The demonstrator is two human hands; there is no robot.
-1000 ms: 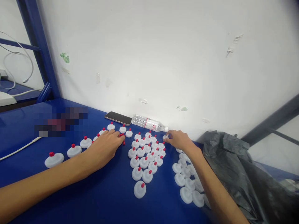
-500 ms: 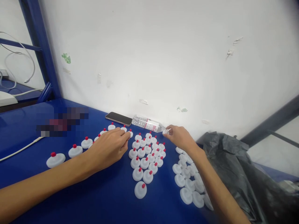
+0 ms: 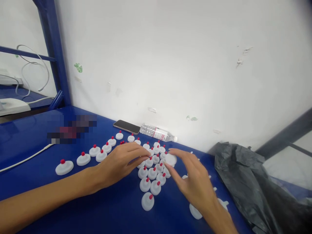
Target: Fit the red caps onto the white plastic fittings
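Several white plastic caps with red tips [image 3: 152,174] stand in a cluster on the blue table [image 3: 109,211]. My right hand [image 3: 192,180] hovers over the cluster's right side and pinches one plain white cap [image 3: 170,159] between thumb and fingers. My left hand [image 3: 123,162] reaches in from the left with fingers drawn together near the cluster; whether a small red piece is in them is hidden. A row of red-tipped caps [image 3: 83,158] runs off to the left. Plain white caps [image 3: 196,211] lie partly hidden under my right forearm.
A phone [image 3: 126,126] and a lying water bottle [image 3: 158,132] rest against the white wall. A crumpled black plastic bag [image 3: 255,188] fills the right side. A white cable [image 3: 24,159] crosses the table at left, near a blue frame post [image 3: 55,52].
My right hand came back from near the bottle toward me, carrying a white cap over the cluster. My left hand slid right toward it. The view shifted slightly.
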